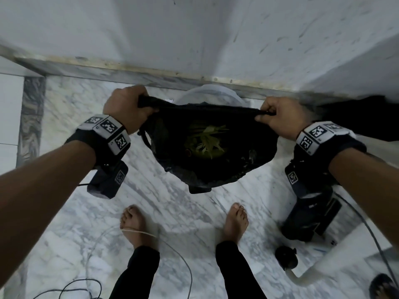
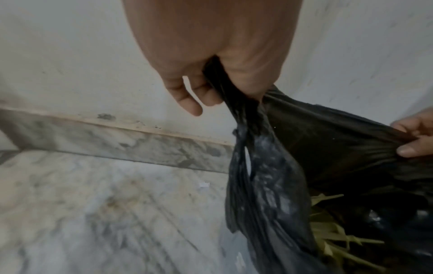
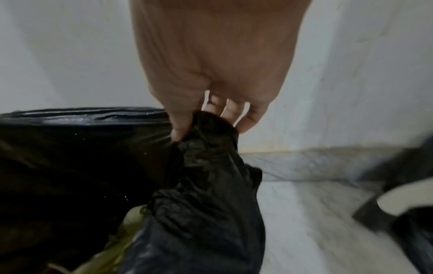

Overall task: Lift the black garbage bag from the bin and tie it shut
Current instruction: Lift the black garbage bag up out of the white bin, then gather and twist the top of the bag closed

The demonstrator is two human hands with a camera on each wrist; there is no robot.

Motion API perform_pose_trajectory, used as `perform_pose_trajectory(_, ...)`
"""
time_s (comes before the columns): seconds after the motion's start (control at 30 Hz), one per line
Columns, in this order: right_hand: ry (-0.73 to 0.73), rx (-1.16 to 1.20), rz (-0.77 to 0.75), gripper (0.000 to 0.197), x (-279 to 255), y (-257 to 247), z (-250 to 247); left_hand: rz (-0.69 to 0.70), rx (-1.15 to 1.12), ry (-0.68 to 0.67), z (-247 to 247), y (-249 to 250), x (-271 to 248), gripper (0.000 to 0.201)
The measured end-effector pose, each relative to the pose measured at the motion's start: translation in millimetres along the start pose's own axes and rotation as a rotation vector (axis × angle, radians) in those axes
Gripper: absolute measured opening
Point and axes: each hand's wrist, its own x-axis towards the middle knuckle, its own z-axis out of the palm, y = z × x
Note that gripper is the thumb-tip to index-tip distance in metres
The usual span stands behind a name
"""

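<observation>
The black garbage bag (image 1: 226, 167) hangs in the air between my two hands, its mouth stretched wide, with green leaves (image 1: 207, 140) inside. My left hand (image 1: 127, 108) grips the bag's left handle in a fist; the left wrist view shows the bunched handle (image 2: 236, 103) running out of my left hand (image 2: 201, 81). My right hand (image 1: 278, 116) pinches the bag's right edge, thumb and fingers closed on gathered plastic (image 3: 206, 137). The white bin (image 1: 207, 93) stands behind and below the bag, against the wall, mostly hidden by it.
A white wall with a grey marble skirting (image 1: 129, 70) runs just behind the bin. My bare feet (image 1: 133, 223) stand on the marble floor. Cables (image 1: 185, 266) lie by my feet. Dark objects and a white stand (image 1: 306, 275) sit at the right.
</observation>
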Motion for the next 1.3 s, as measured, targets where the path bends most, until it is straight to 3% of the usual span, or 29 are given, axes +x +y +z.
perform_pose_trajectory(0.1,0.25,0.196,0.134,0.024,-20,8,8,-0.069,-0.077,0.111,5,1,-16,0.04)
perform_pose_trajectory(0.17,0.27,0.401,0.344,0.05,-35,9,17,-0.215,-0.242,0.135,12,1,-32,0.067)
perform_pose_trajectory(0.2,0.23,0.558,0.483,0.059,-43,8,23,-0.321,-0.347,0.124,19,-2,-40,0.082)
perform_pose_trajectory(0.27,0.023,0.839,0.73,0.056,-59,9,39,-0.569,-0.569,0.017,32,-3,-56,0.099)
perform_pose_trajectory(0.3,-0.105,0.93,0.802,0.045,-65,10,48,-0.666,-0.651,-0.068,40,-4,-65,0.099)
perform_pose_trajectory(0.37,-0.266,1.035,0.868,0.016,-79,6,65,-0.748,-0.731,-0.259,58,-2,-82,0.077)
perform_pose_trajectory(0.47,-0.217,1.128,0.88,0.008,-91,2,88,-0.761,-0.833,-0.417,80,5,-101,0.049)
perform_pose_trajectory(0.6,-0.118,1.23,0.894,0.019,-106,2,101,-0.846,-0.883,-0.292,90,11,-111,0.032)
perform_pose_trajectory(0.77,-0.099,1.324,0.936,0.01,-117,5,95,-0.886,-0.877,-0.315,87,12,-116,0.023)
perform_pose_trajectory(0.93,0.049,1.413,0.913,0.004,-121,-3,73,-0.924,-0.973,-0.318,68,17,-117,0.005)
perform_pose_trajectory(1.03,0.079,1.492,0.894,0.002,-117,-5,60,-0.916,-0.985,-0.306,56,20,-113,0.007)
perform_pose_trajectory(1.1,0.015,1.504,0.86,0.004,-113,-5,49,-0.905,-0.936,-0.326,48,21,-111,0.015)
perform_pose_trajectory(1.17,-0.041,1.44,0.836,0.013,-107,-7,37,-0.853,-0.759,-0.302,42,19,-106,0.034)
perform_pose_trajectory(1.23,-0.023,1.373,0.82,0.018,-101,-10,25,-0.78,-0.556,-0.189,34,15,-94,0.066)
perform_pose_trajectory(1.3,0.037,1.387,0.797,0.013,-93,-9,15,-0.71,-0.515,-0.073,21,15,-81,0.077)
